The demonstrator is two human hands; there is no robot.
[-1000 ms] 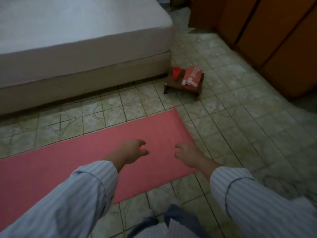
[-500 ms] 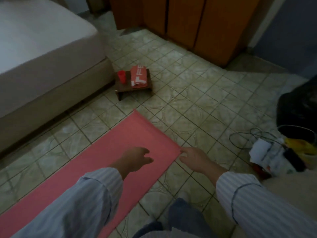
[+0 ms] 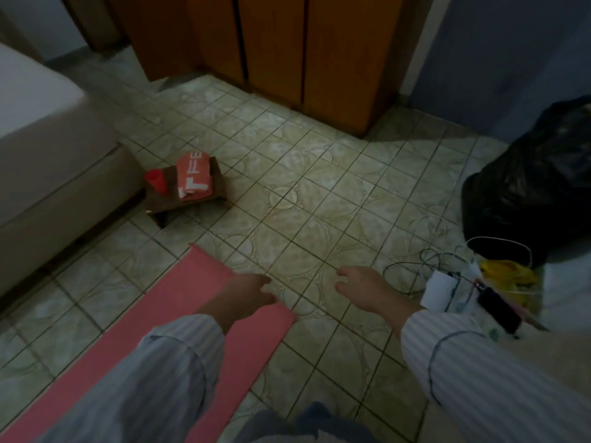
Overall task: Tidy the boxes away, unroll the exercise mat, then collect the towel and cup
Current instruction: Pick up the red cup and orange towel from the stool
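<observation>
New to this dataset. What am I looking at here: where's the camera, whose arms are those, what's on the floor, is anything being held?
There is no robot. A person wears one wide-angle camera on the head, looking forward and down, so the striped sleeves at the bottom are that person's own arms. The left hand hangs over the end of the flat pink exercise mat, fingers loosely curled, holding nothing. The right hand hangs above the bare green tiled floor, also holding nothing. Further off, beside the bed, a small dark wooden stool carries a red plastic cup and a folded red towel with white letters. At the right lie a black plastic bag and tangled cables.
</observation>
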